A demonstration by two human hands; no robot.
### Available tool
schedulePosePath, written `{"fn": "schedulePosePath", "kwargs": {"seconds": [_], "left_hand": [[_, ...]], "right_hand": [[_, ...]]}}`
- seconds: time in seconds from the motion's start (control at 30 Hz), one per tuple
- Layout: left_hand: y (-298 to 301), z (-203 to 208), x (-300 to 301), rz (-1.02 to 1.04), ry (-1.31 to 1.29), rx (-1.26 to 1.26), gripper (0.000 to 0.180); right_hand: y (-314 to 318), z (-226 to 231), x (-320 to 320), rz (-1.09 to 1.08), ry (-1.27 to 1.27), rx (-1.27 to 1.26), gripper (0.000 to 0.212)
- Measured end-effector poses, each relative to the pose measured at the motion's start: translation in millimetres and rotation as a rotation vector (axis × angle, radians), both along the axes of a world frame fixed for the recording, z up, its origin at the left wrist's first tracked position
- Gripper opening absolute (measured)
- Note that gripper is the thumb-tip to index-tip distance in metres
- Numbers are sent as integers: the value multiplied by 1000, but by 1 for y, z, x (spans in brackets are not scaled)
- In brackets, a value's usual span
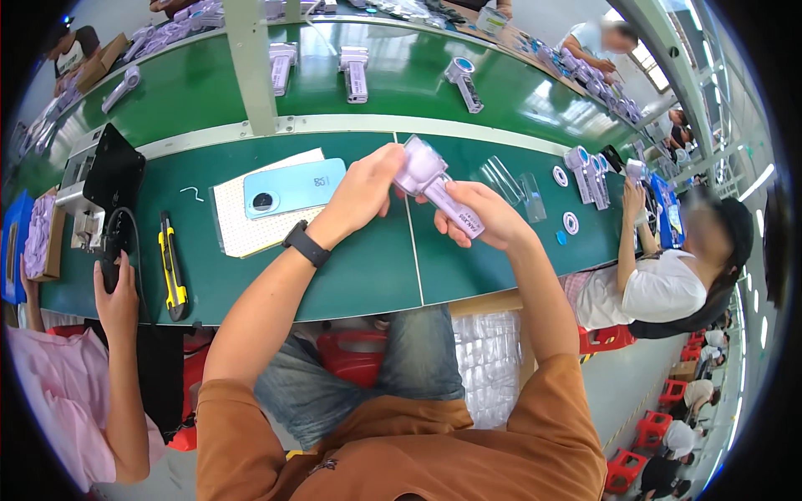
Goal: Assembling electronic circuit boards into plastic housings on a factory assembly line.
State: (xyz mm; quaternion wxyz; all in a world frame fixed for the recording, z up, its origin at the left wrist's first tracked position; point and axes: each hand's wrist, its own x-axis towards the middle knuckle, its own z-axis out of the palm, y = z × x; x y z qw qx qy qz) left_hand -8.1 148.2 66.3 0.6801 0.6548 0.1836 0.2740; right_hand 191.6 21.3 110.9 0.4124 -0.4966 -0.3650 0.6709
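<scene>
A pale purple handheld fan point(422, 169) is held tilted above the green table, its round head up and to the left. My left hand point(368, 188) is closed on the left side of the fan's head. Around the handle, my right hand point(493, 219) is wrapped, the thumb lying across it. Some of my left fingertips are hidden behind the fan. Near my left wrist, a light blue phone point(292, 190) lies on a white dotted sheet point(230, 224). Beyond my right hand are thin clear plastic pieces point(503, 179) on the table.
A yellow and black utility knife point(172, 267) lies to the left, near a black-and-silver device point(100, 179). Purple fans point(585, 175) and white rings point(571, 222) sit at right. More fans point(354, 73) rest on the green belt behind a metal post point(249, 67). Co-workers sit on both sides.
</scene>
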Motion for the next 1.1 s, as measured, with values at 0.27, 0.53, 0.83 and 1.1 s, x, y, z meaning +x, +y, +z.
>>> {"fn": "schedulePosePath", "kwargs": {"seconds": [0.27,0.53,0.83,1.1], "left_hand": [[1,-14,7,236,-67,5,36],[-6,-4,6,306,-60,-63,33],[2,-14,6,196,-14,-51,36],[-1,-16,6,223,-114,-69,32]], "right_hand": [[14,-14,-47,-140,-924,371,33],[20,-17,-45,-179,-852,279,34],[17,-16,-43,-119,-646,124,35],[13,4,-49,-82,-768,122,31]]}}
